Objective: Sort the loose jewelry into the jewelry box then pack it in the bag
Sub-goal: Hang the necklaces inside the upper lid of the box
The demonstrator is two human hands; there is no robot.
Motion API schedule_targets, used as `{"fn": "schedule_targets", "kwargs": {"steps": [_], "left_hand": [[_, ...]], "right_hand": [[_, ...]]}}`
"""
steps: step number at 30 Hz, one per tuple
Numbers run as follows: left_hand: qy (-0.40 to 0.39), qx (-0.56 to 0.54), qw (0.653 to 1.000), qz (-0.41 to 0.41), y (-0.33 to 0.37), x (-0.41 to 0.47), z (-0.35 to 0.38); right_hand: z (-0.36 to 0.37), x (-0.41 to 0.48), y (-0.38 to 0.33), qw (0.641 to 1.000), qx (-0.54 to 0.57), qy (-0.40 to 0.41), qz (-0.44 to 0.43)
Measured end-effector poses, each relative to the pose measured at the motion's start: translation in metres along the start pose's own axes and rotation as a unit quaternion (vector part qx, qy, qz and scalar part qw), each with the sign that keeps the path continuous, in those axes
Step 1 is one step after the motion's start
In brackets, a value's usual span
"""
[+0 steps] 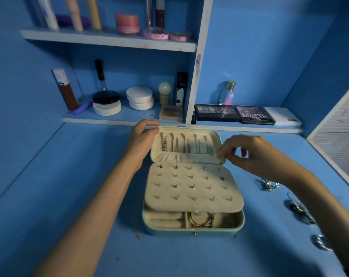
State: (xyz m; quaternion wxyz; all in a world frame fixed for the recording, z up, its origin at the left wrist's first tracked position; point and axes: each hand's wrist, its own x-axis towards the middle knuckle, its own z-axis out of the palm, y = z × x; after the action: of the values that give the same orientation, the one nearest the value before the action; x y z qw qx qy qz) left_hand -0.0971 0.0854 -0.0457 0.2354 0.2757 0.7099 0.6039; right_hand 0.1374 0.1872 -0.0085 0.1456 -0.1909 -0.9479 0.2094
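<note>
Jewelry box (193, 198) sits open on a blue table (69, 196) between the two forearms, in a blue-walled nook. Beyond the hands, white-edged shelves (109, 40) carry jars, tubes and bottles. Two eyeshadow palettes (235, 114) and a small perfume bottle (228, 92) stand past the right hand.

Under and beside the right forearm lies the loose jewelry (269, 184), silvery, blurred, and partly covered by the arm, so the pieces cannot be told apart.

The left hand (143, 134) pinches the far left corner of the raised lid. The right hand (247, 154) has loosely curled fingers at the lid's right edge; whether it holds or touches anything I cannot tell.

The box is mint green outside and cream inside. Thin chains hang in the lid, a padded panel carries rows of small studs, and gold bangles (201, 219) rest in the near compartment.
</note>
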Motion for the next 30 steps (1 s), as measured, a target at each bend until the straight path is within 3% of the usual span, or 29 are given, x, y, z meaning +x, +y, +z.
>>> {"fn": "schedule_targets", "kwargs": {"steps": [6, 14, 19, 23, 30], "left_hand": [[0.003, 0.005, 1.000, 0.010, -0.007, -0.005, -0.003], [-0.012, 0.040, 0.999, 0.008, -0.011, -0.006, -0.007], [-0.014, 0.031, 0.999, 0.009, -0.010, -0.007, -0.010], [-0.027, -0.038, 0.999, -0.009, -0.007, -0.015, -0.018], [-0.023, -0.109, 0.992, 0.056, 0.007, -0.048, -0.036]], "right_hand": [[0.000, -0.024, 0.009, 0.997, 0.038, -0.061, 0.023], [-0.002, -0.031, 0.009, 0.988, 0.132, -0.070, 0.025], [-0.005, -0.029, 0.011, 0.988, 0.145, -0.043, 0.022], [-0.008, -0.025, 0.009, 0.985, 0.170, -0.012, 0.022], [-0.004, -0.018, 0.007, 0.985, 0.156, 0.043, 0.057]]}}
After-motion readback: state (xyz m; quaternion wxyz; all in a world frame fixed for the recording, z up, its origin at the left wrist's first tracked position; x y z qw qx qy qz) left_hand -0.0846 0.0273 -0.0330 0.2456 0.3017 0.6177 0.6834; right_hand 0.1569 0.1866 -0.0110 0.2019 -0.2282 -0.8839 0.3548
